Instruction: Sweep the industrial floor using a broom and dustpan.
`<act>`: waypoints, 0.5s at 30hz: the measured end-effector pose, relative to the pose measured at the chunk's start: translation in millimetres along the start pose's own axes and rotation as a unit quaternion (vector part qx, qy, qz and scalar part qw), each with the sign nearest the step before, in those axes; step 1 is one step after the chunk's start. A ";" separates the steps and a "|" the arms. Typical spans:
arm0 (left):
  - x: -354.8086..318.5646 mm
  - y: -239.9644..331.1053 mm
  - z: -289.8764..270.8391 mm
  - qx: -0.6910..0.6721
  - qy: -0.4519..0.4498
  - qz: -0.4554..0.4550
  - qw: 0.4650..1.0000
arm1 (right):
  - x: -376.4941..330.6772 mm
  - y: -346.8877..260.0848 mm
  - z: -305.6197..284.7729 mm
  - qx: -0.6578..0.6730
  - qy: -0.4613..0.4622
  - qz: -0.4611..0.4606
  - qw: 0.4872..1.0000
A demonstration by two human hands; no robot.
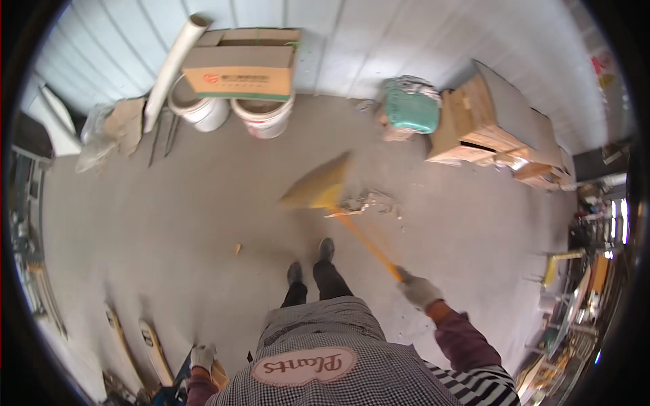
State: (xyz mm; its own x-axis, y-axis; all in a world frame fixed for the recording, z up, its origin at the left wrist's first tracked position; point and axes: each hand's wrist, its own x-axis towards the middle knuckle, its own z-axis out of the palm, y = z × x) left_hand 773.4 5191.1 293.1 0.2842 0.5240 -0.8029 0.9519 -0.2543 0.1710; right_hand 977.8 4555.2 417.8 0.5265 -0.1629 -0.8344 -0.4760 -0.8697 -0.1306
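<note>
My right hand (420,291), in a pale work glove, is closed round the orange handle of a broom (367,240). The broom's fan-shaped yellow head (321,186) is blurred by motion and tilts over the floor ahead of my feet. Just right of that head lies a small pile of debris (372,203), with light scraps strewn around it. At the lower left, my left hand (202,356), also gloved, is closed close to my side. A dark blue object (181,372) is beside it; what the fingers hold is hidden.
White buckets (264,120) stand by the far wall under a cardboard box (237,71), beside a leaning tube (172,71). Wooden boxes (484,115) and a green bundle (412,108) are at far right. Long wooden pieces (156,352) lie lower left; a small scrap (238,249) lies left of my feet.
</note>
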 end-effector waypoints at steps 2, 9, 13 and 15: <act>19.8 -54.5 -2.6 -0.005 -0.002 0.008 1.000 | 44.1 -23.5 44.4 -0.087 -0.020 -0.091 0.992; -26.3 8.6 -37.9 -0.015 0.070 0.045 0.996 | 105.8 -140.9 119.8 -0.125 -0.079 -0.085 0.985; 4.2 -53.0 -56.8 0.066 0.132 0.041 0.988 | 122.3 -88.6 123.7 -0.113 -0.075 -0.081 0.987; 0.1 -34.7 -49.2 0.097 0.115 0.037 0.988 | 131.2 -12.1 136.6 -0.048 -0.016 -0.096 0.994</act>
State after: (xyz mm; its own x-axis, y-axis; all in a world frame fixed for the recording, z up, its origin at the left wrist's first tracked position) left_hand 746.0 5239.9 315.2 0.3915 0.6631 -0.6379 0.8943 -0.4376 0.0939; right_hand 956.4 4608.0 236.8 0.5782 0.0242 -0.8155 -0.2988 -0.9238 -0.2393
